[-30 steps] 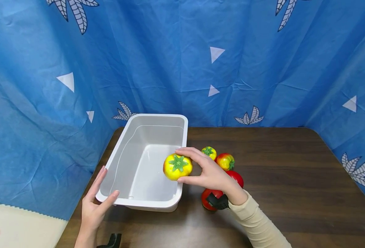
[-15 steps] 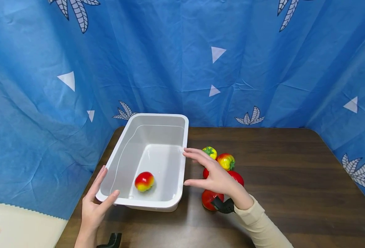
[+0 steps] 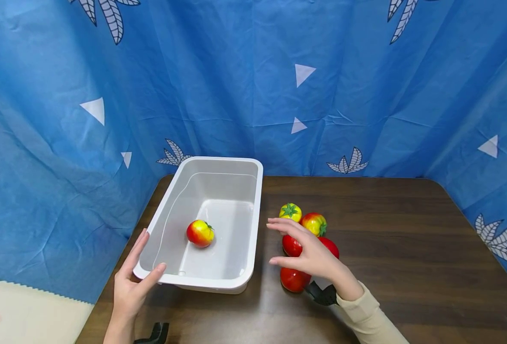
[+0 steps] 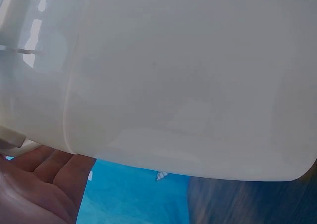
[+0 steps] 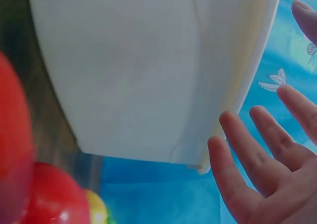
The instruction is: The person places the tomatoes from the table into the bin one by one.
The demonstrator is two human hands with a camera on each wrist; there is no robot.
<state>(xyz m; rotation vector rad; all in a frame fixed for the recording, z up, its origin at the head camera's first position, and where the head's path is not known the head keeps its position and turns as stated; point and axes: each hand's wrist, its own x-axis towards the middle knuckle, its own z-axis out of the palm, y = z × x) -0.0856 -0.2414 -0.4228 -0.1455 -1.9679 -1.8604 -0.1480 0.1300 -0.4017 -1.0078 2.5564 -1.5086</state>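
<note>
A white plastic bin (image 3: 180,191) stands on the left of the table. Inside it lies one red-and-yellow tomato (image 3: 200,233). My left hand (image 3: 128,282) touches the bin's near-left corner, its fingers straight along the outside and the thumb at the front rim. Beyond the bin's right wall, my right hand (image 3: 309,253) hovers with spread fingers and nothing in it. Around and under it sit a yellow tomato (image 3: 290,211), a yellow-red tomato (image 3: 314,223) and several red tomatoes, one of them nearest the table's front (image 3: 295,280). The hand partly covers some of these.
The dark wooden table (image 3: 399,239) stretches off to the right. A blue patterned curtain (image 3: 253,95) hangs behind it and along both sides. At the lower left, a cream cloth (image 3: 29,310) shows beside the table edge.
My right hand let go of the red-and-yellow tomato, which dropped into the bin and rolled a little. That hand then moved right, over the other tomatoes. My left hand has stayed put.
</note>
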